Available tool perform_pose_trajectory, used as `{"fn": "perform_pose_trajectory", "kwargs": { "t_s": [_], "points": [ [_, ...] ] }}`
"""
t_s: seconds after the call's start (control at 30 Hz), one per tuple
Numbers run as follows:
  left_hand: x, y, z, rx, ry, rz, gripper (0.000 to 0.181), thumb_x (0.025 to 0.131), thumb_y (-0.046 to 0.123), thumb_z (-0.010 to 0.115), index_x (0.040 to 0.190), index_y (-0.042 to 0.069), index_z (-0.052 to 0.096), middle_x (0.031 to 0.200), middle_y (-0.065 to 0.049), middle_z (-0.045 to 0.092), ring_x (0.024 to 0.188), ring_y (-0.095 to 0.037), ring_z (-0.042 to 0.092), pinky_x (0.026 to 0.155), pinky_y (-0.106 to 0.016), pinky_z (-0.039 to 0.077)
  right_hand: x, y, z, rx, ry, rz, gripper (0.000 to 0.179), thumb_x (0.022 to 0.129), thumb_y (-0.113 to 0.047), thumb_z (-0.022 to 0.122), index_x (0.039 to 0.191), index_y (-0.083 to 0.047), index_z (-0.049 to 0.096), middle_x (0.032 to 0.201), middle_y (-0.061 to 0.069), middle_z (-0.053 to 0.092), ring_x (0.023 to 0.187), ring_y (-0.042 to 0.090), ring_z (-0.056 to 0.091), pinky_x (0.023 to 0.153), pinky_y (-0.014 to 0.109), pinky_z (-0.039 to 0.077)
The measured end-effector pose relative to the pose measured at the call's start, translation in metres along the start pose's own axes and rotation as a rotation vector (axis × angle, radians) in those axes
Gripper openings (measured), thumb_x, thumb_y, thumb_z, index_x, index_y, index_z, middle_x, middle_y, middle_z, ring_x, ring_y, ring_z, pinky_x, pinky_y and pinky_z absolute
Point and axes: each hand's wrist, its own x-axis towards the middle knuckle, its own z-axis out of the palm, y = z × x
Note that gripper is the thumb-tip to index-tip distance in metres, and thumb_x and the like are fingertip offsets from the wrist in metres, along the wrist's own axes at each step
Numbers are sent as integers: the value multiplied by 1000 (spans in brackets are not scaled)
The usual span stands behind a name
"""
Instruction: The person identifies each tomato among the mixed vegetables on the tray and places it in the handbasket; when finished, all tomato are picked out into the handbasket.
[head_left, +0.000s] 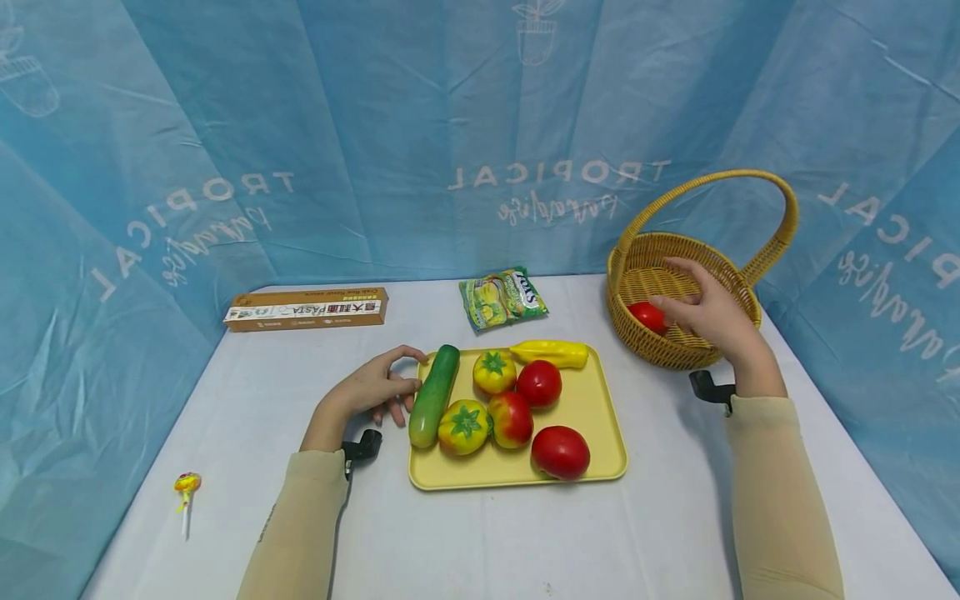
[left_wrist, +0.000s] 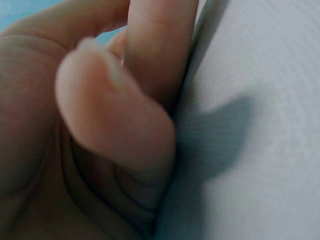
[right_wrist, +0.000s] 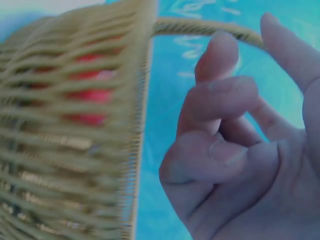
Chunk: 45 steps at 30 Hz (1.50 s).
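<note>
My left hand rests on the white cloth at the left rim of a yellow tray. Its fingers bend loosely beside a green cucumber, and nothing is held in them. Over the mouth of a wicker basket hovers my right hand, fingers loosely bent and holding nothing. A red round thing lies in the basket; in the right wrist view its red shows through the weave. The tray also bears red tomato-like pieces, a red-yellow fruit, yellow fruits with green tops and a long yellow piece.
A pasta box lies at the back left. Behind the tray is a green and yellow snack packet. A lollipop lies at the front left. The basket's tall handle arches above it, near a blue curtain.
</note>
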Motion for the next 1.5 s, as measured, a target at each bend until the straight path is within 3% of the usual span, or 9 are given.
{"fn": "perform_pose_trajectory", "kwargs": {
  "t_s": [0.13,0.33,0.43,0.53,0.73,1.07,1.3,1.5],
  "points": [
    [0,0,-1,-1,-1,-4,49,105,26,61,150,24,44,77,-8,75,57,-21,74,44,-25,48,-3,-9,6,64,-77,-63,83,101,-44,71,166,-43,20,78,6,64,60,23,48,58,38,48],
    [2,-3,-2,-7,-20,-1,50,105,27,61,152,23,42,78,-8,76,57,-19,74,45,-24,47,-9,-23,24,162,-262,-158,83,104,-27,70,167,-39,18,69,7,56,54,18,41,54,35,43],
    [2,-3,-2,-6,-20,-5,50,105,27,61,151,24,43,78,-7,76,57,-20,74,45,-25,47,-8,-26,37,138,-352,-196,82,104,-26,70,167,-38,20,74,10,63,51,22,39,51,34,41],
    [2,-1,-3,-7,-18,2,50,105,27,61,151,23,43,78,-8,76,56,-20,74,44,-25,47,-4,-30,53,74,-468,-220,81,103,-28,71,167,-36,21,82,19,68,58,34,48,51,37,42],
    [1,1,-3,-4,-14,5,51,105,27,61,152,22,43,79,-9,76,56,-20,74,44,-25,47,1,-31,86,-12,-645,-177,78,101,-32,73,164,-38,28,91,25,70,70,48,51,54,34,43],
    [1,-1,-2,-7,-21,-6,51,105,28,61,152,23,43,79,-8,76,57,-20,74,44,-25,47,5,-26,119,-35,-745,-151,76,100,-35,74,164,-30,34,93,24,73,73,49,55,60,31,45],
    [0,-2,-1,-9,-21,-4,51,105,27,62,152,22,43,79,-9,76,56,-20,74,44,-25,47,8,-20,126,-20,-758,-146,75,100,-34,74,163,-26,34,91,23,73,63,29,53,58,29,44],
    [0,-1,-2,-2,-14,1,52,106,28,62,153,22,42,79,-9,76,56,-20,74,44,-25,47,9,-20,131,-5,-777,-129,75,100,-33,75,163,-30,35,92,21,75,60,22,51,57,26,43]
  ]
}}
